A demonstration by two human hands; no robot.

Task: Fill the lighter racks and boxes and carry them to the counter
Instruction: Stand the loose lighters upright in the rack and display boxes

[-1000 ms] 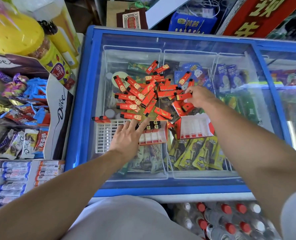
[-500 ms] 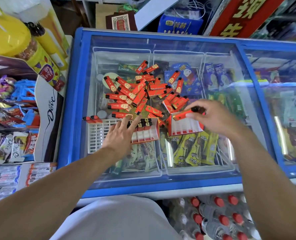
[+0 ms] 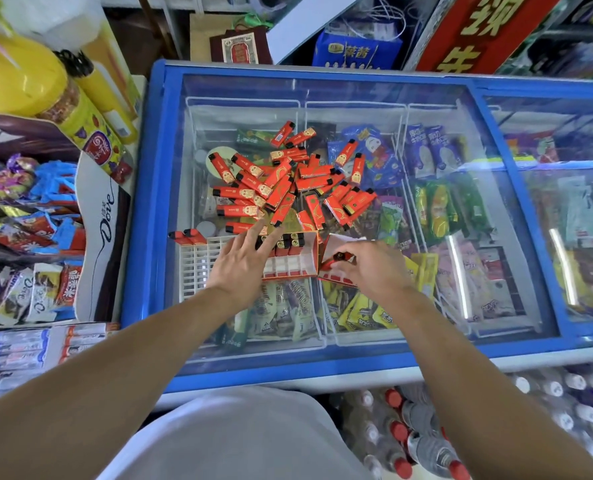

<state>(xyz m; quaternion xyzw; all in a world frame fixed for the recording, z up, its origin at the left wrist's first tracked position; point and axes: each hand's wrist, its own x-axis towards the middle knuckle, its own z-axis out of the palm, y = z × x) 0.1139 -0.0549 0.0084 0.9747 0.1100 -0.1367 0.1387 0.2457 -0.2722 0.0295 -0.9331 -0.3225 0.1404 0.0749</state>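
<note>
Several red lighters [image 3: 281,188] lie in a loose pile on the glass lid of a blue chest freezer [image 3: 156,209]. In front of the pile sit a white plastic rack [image 3: 194,268] holding two lighters at its far left corner, a red box [image 3: 295,263] with a few lighters standing in it, and a second red box [image 3: 336,242]. My left hand [image 3: 243,261] rests with spread fingers on the rack and the first box. My right hand [image 3: 371,268] pinches one red lighter [image 3: 336,259] over the second box, partly hiding it.
Candy and chocolate display boxes [image 3: 38,237] crowd the shelf to the left, with yellow jars [image 3: 21,77] behind. Water bottles [image 3: 419,434] with red and white caps stand on the floor below the freezer's front edge. A red sign [image 3: 478,32] leans at the back right.
My right hand took a lighter from the pile and brought it back and down to the second red box. My left hand stayed on the rack and first box.
</note>
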